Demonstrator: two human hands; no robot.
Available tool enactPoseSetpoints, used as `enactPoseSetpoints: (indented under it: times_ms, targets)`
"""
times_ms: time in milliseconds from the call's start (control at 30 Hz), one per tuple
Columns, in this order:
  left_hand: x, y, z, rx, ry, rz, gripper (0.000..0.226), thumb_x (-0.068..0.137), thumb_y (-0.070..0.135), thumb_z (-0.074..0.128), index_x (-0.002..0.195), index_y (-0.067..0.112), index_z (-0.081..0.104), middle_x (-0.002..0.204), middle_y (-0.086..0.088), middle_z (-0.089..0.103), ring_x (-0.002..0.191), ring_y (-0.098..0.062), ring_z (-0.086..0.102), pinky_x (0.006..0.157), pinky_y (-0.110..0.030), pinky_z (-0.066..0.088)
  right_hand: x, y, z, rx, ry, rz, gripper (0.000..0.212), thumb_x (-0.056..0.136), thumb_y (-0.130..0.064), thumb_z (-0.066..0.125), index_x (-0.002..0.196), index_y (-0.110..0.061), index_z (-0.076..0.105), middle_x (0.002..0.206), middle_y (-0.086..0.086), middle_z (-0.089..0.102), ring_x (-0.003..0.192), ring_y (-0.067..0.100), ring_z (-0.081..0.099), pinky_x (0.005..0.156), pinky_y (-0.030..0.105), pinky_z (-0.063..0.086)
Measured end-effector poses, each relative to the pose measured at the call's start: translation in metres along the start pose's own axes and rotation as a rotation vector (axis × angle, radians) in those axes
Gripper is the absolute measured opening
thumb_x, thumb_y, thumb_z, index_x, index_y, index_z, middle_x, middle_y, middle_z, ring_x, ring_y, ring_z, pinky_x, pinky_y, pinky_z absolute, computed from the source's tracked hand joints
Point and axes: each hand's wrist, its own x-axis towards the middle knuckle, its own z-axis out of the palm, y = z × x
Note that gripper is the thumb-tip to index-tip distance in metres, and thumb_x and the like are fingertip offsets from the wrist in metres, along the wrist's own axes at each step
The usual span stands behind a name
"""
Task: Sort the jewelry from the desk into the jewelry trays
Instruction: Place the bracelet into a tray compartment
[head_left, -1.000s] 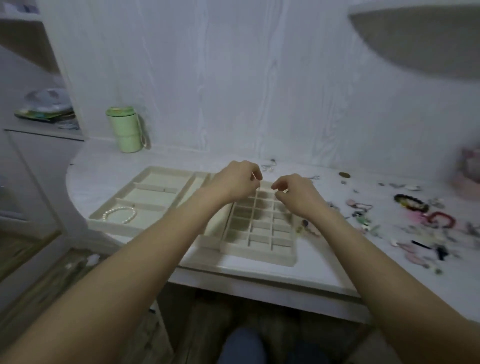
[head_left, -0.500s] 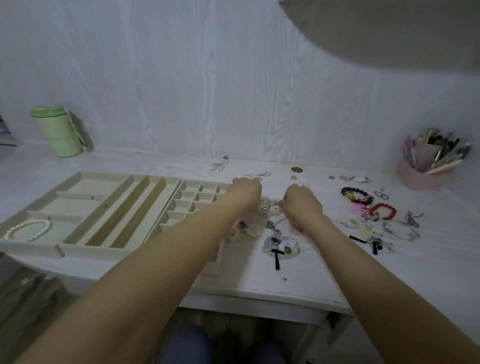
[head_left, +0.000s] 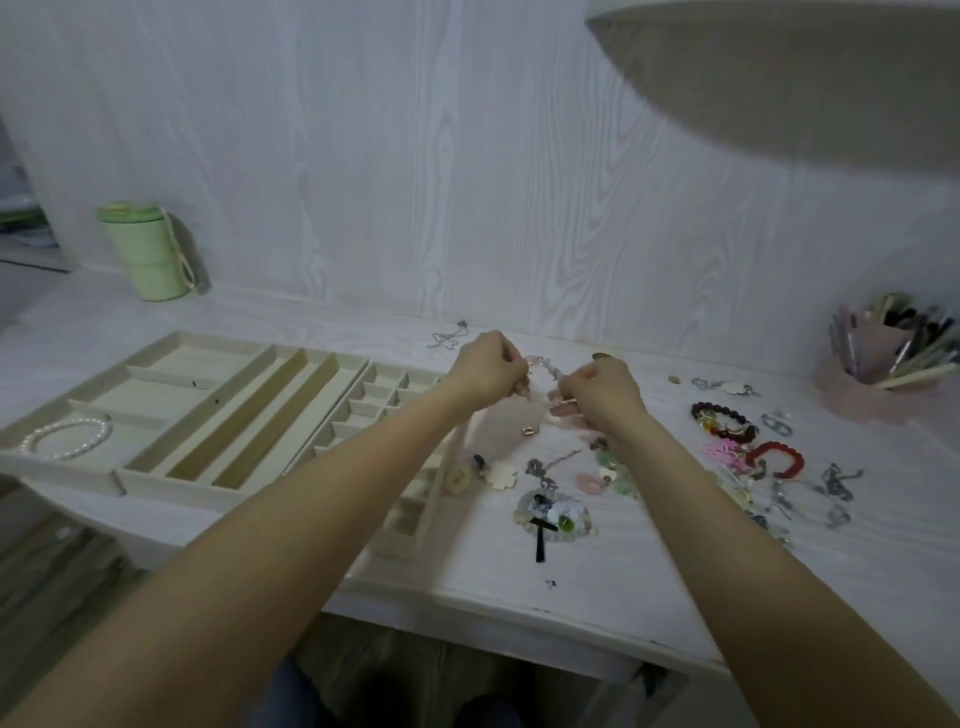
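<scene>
- Head view: a pale beaded bracelet (head_left: 543, 366) is held above the desk (head_left: 597, 571), pinched between the curled fingers of the left hand (head_left: 485, 371) and the right hand (head_left: 602, 392).
- Jewelry trays (head_left: 218, 415) are seen at left; a pearl bracelet (head_left: 65, 439) lies in the nearest left compartment.
- Loose jewelry (head_left: 748, 452) is scattered at right.

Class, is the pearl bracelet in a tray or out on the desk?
In: pearl bracelet lies inside the leftmost tray's front compartment.
</scene>
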Motion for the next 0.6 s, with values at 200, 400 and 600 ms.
enactPoseSetpoints:
  times_ms: [200,400,600]
  targets:
    - [-0.031,0.005,-0.061,-0.157,0.137,0.145,0.010,0.093,0.005,0.052,0.101,0.010,0.051,0.090,-0.013,0.062,0.062,-0.016,0.065,0.065,-0.025,0.058,-0.026,-0.042,0.021,0.524,-0.249,-0.040,0.007,0.087,0.005,0.057,0.084,-0.001,0.057,0.096,0.018,0.065,0.081,0.022,0.064,0.065,0.023,0.058]
    - [-0.074,-0.016,-0.143,-0.128,0.134,0.178,0.030,0.086,-0.010,0.041,0.091,0.010,0.063,0.096,-0.010,0.064,0.058,-0.016,0.059,0.063,-0.024,0.053,-0.051,-0.082,0.089,0.570,-0.554,-0.092,0.006,0.089,-0.003,0.059,0.095,-0.001,0.057,0.104,0.014,0.066,0.088,0.029,0.060,0.077,0.034,0.056]
    - [-0.113,-0.058,-0.234,-0.002,0.230,0.092,0.029,0.087,-0.008,0.044,0.097,0.011,0.064,0.101,-0.008,0.064,0.055,-0.007,0.061,0.058,-0.017,0.053,-0.079,-0.118,0.176,0.572,-0.639,-0.056,0.012,0.087,0.000,0.060,0.079,-0.007,0.053,0.078,0.013,0.063,0.062,0.019,0.062,0.059,0.027,0.056]
